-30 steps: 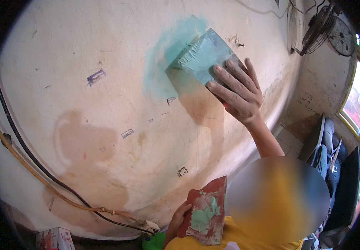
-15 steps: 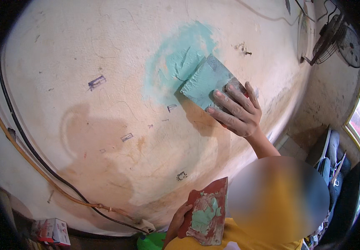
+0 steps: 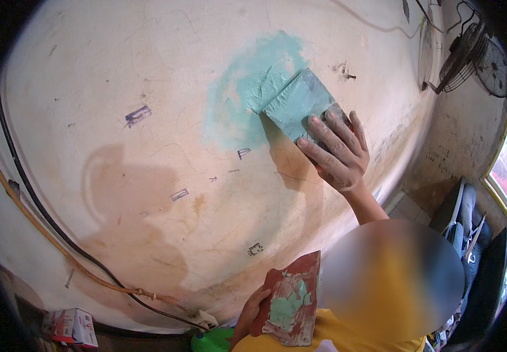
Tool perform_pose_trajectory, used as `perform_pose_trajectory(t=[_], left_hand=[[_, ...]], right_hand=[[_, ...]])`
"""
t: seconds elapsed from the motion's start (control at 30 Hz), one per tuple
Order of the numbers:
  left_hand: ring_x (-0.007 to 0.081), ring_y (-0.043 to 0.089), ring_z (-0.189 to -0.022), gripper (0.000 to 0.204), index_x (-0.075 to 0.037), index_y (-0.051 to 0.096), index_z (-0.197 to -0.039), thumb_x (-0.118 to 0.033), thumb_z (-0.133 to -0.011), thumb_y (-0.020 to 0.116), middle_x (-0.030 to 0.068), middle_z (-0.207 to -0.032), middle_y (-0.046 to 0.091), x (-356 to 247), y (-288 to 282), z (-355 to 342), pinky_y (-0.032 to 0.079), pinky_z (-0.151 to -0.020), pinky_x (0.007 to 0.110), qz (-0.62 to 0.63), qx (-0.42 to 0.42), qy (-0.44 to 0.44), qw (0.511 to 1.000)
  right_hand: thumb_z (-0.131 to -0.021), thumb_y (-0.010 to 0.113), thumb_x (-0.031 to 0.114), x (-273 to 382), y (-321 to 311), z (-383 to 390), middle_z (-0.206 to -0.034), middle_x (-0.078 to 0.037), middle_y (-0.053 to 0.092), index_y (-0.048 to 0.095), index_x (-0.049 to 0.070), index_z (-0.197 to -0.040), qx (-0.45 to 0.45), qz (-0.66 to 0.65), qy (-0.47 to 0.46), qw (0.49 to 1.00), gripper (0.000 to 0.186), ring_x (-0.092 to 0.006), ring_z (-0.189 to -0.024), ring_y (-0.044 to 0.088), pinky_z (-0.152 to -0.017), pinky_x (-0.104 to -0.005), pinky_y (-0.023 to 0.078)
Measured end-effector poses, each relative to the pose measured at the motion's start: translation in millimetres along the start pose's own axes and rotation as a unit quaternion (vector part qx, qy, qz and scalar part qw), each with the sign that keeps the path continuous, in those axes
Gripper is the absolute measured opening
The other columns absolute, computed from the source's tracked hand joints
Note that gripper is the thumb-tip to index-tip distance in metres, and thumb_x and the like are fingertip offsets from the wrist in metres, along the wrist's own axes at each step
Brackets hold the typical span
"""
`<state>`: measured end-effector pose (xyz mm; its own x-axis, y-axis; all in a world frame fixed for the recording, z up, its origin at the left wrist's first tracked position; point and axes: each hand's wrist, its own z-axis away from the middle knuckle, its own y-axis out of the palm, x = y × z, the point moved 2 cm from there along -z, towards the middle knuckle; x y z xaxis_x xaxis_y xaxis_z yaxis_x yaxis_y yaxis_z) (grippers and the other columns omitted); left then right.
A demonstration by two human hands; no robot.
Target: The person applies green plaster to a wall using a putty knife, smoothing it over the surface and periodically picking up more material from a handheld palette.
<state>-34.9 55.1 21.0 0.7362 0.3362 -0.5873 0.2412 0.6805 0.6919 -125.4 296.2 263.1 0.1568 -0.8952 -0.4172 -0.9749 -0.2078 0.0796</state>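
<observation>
My right hand (image 3: 342,154) grips a broad, flat putty scraper (image 3: 305,102) smeared with teal putty, fingers spread across its near face. Its far edge presses against the wall at a teal putty patch (image 3: 230,88), where a ridged band of thick putty lies along the blade. Lower down, my left hand (image 3: 254,310) is closed around the edge of a dark red putty board (image 3: 310,270), held in front of my yellow shirt. A lump of teal putty (image 3: 285,310) sits on that board. The right hand's thumb is hidden behind the scraper.
The off-white wall (image 3: 165,64) bears pen marks, stains and a small hook (image 3: 351,77). A black cable (image 3: 48,217) and an orange hose (image 3: 36,220) run down the left. A red-and-white box (image 3: 76,328) stands at lower left. A wall fan (image 3: 491,67) hangs at upper right.
My right hand and the scraper have shifted slightly right and upward across the putty patch, exposing more ridged putty. The left hand and its board have barely moved.
</observation>
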Motion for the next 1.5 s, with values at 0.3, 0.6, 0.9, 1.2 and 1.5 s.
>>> perform_pose_trajectory(t=[0.3, 0.6, 0.9, 1.2, 1.5], left_hand=[[0.02, 0.059, -0.099, 0.043, -0.001, 0.041, -0.129, -0.019, -0.09, 0.048, 0.0119, -0.116, 0.057, 10, -24, -7, 0.048, -0.087, 0.033, 0.014, 0.001, 0.0, 1.0], [0.0195, 0.059, -0.098, 0.04, 0.0, 0.045, -0.125, -0.02, -0.09, 0.048, 0.0111, -0.113, 0.059, 8, -51, 0, 0.048, -0.086, 0.033, 0.031, 0.005, -0.017, 0.999], [0.0188, 0.059, -0.098, 0.044, 0.0, 0.043, -0.128, -0.021, -0.09, 0.048, 0.0108, -0.115, 0.058, -23, -28, 50, 0.047, -0.088, 0.031, -0.077, -0.032, -0.019, 0.996], [0.0183, 0.059, -0.098, 0.044, 0.001, 0.044, -0.128, -0.022, -0.09, 0.048, 0.0104, -0.115, 0.058, -27, -62, 49, 0.046, -0.087, 0.03, -0.134, -0.043, -0.013, 0.99], [0.0185, 0.058, -0.098, 0.043, 0.001, 0.046, -0.125, -0.024, -0.091, 0.049, 0.0098, -0.114, 0.059, -30, -73, 54, 0.045, -0.086, 0.029, -0.234, -0.005, 0.065, 0.97]], right_hand=[[-0.08, 0.063, 0.026, 1, -8, -16, -0.112, 0.001, 0.065, 0.067, 0.027, -0.105, 0.01, 0.018, -0.009, 1.0, 0.026, -0.0191, -0.103, 0.06, -0.098, -0.0381, 0.042], [-0.085, 0.054, 0.004, 16, -44, -28, -0.09, -0.012, 0.063, 0.057, 0.001, -0.101, -0.169, -0.095, 0.287, 0.938, 0.017, -0.0154, -0.07, 0.06, -0.059, -0.0236, 0.047], [-0.095, 0.049, 0.017, 10, -24, -18, -0.081, -0.002, 0.059, 0.054, 0.002, -0.107, -0.138, -0.392, 0.483, 0.771, 0.02, -0.0042, -0.063, 0.051, -0.05, -0.0212, 0.041], [-0.095, 0.049, 0.016, 20, 5, 2, -0.084, -0.001, 0.057, 0.05, 0.004, -0.11, -0.197, -0.446, 0.535, 0.69, 0.019, -0.0042, -0.064, 0.051, -0.049, -0.0206, 0.041], [-0.095, 0.047, 0.017, 23, 12, -18, -0.085, -0.001, 0.057, 0.05, 0.005, -0.11, -0.187, -0.476, 0.525, 0.68, 0.019, -0.0041, -0.063, 0.052, -0.049, -0.0193, 0.042]])
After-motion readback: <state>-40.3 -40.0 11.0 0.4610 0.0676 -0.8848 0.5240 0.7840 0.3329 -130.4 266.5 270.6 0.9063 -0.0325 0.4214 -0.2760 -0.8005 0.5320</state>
